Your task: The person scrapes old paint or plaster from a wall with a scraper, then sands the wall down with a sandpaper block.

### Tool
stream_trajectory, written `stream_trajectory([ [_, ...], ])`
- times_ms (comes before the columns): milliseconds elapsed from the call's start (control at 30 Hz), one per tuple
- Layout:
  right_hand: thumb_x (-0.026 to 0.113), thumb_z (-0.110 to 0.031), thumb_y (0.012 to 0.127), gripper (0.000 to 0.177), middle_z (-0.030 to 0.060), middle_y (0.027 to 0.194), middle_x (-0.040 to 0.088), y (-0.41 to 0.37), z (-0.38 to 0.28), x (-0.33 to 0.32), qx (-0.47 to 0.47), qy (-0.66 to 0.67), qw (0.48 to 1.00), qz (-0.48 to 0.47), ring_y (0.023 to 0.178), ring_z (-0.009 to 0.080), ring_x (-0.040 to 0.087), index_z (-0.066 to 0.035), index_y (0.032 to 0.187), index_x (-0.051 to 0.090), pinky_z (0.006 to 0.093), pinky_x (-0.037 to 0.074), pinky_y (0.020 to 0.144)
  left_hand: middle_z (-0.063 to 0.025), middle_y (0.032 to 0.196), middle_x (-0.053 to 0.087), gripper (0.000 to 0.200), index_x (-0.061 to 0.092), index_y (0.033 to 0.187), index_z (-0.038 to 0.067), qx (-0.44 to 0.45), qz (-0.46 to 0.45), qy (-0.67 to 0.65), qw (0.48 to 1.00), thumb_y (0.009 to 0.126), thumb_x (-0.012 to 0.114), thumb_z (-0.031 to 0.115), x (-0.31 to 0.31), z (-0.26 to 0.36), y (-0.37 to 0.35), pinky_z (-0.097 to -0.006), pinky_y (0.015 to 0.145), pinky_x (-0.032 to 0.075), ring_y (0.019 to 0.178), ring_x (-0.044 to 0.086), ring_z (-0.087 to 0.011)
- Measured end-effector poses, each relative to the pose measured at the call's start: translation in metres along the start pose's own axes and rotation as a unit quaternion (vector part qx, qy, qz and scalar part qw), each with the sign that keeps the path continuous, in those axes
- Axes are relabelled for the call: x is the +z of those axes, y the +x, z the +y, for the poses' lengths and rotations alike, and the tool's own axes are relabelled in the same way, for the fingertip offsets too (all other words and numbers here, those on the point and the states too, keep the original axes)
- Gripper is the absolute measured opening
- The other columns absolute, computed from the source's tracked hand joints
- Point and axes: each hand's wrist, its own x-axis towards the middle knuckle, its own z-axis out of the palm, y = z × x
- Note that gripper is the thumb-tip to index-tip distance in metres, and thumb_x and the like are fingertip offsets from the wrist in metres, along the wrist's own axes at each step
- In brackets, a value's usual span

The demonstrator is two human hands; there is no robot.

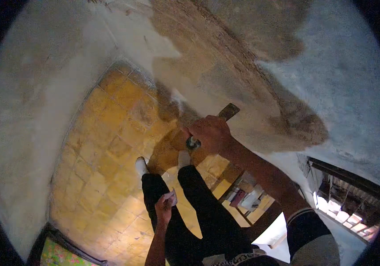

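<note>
My right hand [212, 134] is wrapped round one flat-bladed tool [229, 111], its rectangular end jutting out before the rough, brown-and-pale wall [261, 126]; I cannot tell whether they touch. My left hand [165, 207] is curled over my dark trousers [154, 186], a pale patch at its fingertips too blurred to name. Below are my two white shoes [141, 166] on yellow square tiles [103, 150]; nearby, one shelf-like frame [223, 188] contains several small items [252, 198].
</note>
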Motion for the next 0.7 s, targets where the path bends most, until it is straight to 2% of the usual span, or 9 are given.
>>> stream_trajectory([
  [67,0.074,-0.027,0.066,0.033,0.0047,0.073,0.065,0.004,0.009,0.0,0.063,-0.015,0.997,-0.051,0.065,0.0246,0.064,-0.016,0.096,0.065,0.0391,0.051,0.062,-0.0063,0.093,0.064,0.021,0.062,0.108,-0.003,0.015,-0.017,0.016,1.0,0.092,0.06,0.01,0.003,0.006,0.0,-0.0257,0.073,0.048,0.08,0.057,-0.0109],
  [200,0.074,-0.028,0.067,0.031,0.0048,0.078,0.067,0.002,0.007,0.012,0.055,-0.045,0.992,-0.105,0.069,0.0247,0.066,-0.018,0.095,0.066,0.0388,0.052,0.063,-0.0054,0.088,0.063,0.017,0.063,0.106,-0.001,0.122,-0.045,0.055,0.99,0.09,0.06,0.005,0.009,-0.009,0.001,-0.0243,0.069,0.047,0.076,0.056,-0.01],
  [267,0.074,-0.029,0.067,0.031,0.0048,0.078,0.067,0.003,0.021,0.009,0.072,-0.027,0.992,-0.101,0.07,0.0254,0.066,-0.017,0.094,0.066,0.0389,0.052,0.064,-0.0056,0.087,0.064,0.016,0.063,0.105,0.0,0.089,-0.034,0.047,0.994,0.088,0.06,0.001,0.015,-0.014,-0.001,-0.0242,0.068,0.047,0.075,0.057,-0.0098],
  [400,0.074,-0.031,0.072,0.029,0.0085,0.073,0.065,0.007,0.014,0.016,0.198,0.008,0.967,-0.159,0.068,0.0307,0.065,-0.011,0.091,0.066,0.0413,0.052,0.066,-0.0074,0.089,0.067,0.017,0.064,0.103,0.0,0.079,-0.041,-0.02,0.996,0.086,0.061,-0.003,0.024,-0.036,-0.006,-0.0247,0.068,0.049,0.076,0.06,-0.0108],
  [433,0.073,-0.031,0.074,0.031,0.01,0.076,0.065,0.01,0.005,0.01,0.214,0.014,0.963,-0.162,0.071,0.0318,0.064,-0.009,0.094,0.064,0.0421,0.052,0.066,-0.0101,0.092,0.068,0.017,0.064,0.103,0.002,0.11,-0.04,0.013,0.993,0.086,0.063,0.0,0.022,-0.036,-0.003,-0.0269,0.069,0.052,0.08,0.066,-0.0157],
  [500,0.071,-0.031,0.078,0.034,0.013,0.081,0.064,0.004,-0.017,-0.005,0.252,0.027,0.951,-0.178,0.075,0.0341,0.064,-0.006,0.099,0.062,0.0436,0.052,0.068,-0.0117,0.095,0.068,0.016,0.064,0.102,0.003,0.125,-0.041,0.073,0.989,0.086,0.063,0.001,0.021,-0.023,-0.003,-0.0283,0.07,0.054,0.083,0.068,-0.0184],
  [600,0.067,-0.029,0.082,0.042,0.0189,0.098,0.061,-0.044,-0.024,0.03,0.219,0.049,0.954,-0.198,0.089,0.0347,0.062,-0.002,0.112,0.056,0.0455,0.051,0.075,-0.0121,0.099,0.068,0.017,0.065,0.102,0.005,0.093,-0.069,0.131,0.985,0.085,0.064,0.003,0.018,-0.02,-0.01,-0.0301,0.07,0.056,0.087,0.069,-0.0216],
  [700,0.068,-0.028,0.081,0.05,0.0185,0.11,0.056,-0.073,-0.027,0.043,0.072,0.067,0.963,-0.249,0.101,0.0342,0.058,-0.005,0.121,0.05,0.0457,0.05,0.08,-0.0109,0.101,0.068,0.02,0.065,0.104,0.008,0.076,-0.09,0.151,0.981,0.084,0.065,0.003,0.017,-0.021,-0.015,-0.0304,0.07,0.056,0.088,0.069,-0.0229],
])
